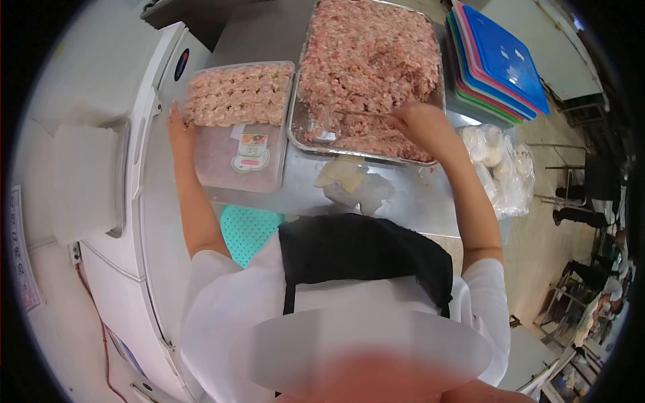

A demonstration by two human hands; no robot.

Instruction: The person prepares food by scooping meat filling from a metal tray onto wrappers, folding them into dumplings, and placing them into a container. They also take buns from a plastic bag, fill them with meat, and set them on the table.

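My left hand (179,126) grips the left edge of a clear plastic container (207,158). Close-set rows of meat-filled dumplings (235,94) take up its far part; a printed label (252,153) shows in the near part. My right hand (418,122) is closed on the end of a thin, flat spreading stick (363,113), which points left over the minced meat (369,50). That meat heaps high in a large foil-like metal tray (293,127), with a scraped area at its near left. Pale thin wrappers (340,173) lie on the table just below the tray.
Coloured plastic lids (504,57) are stacked right of the tray. Clear bags of pale rounds (497,161) sit at the table's right edge. A white refrigerator (158,201) stands close on the left, and a teal perforated stool (248,232) is under the table's near edge (430,208).
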